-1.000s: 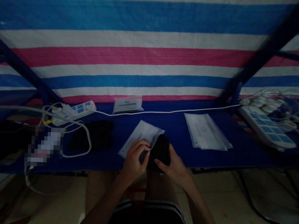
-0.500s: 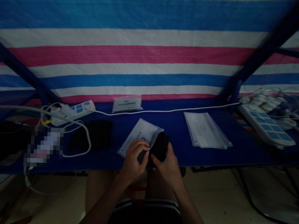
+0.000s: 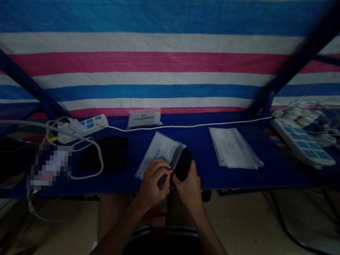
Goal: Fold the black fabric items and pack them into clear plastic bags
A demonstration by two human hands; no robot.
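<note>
Pouch: flat, translucent plastic, edge pinched in the grip of left hand
Bundle: black, thick, folded, clasped in the grip of right hand

Held pouch: cloudy plastic, smooth
Held bundle: matt, cloth-like
Striped sheet: woven-looking plastic, faintly glossy
Power strip: smooth plastic
</note>
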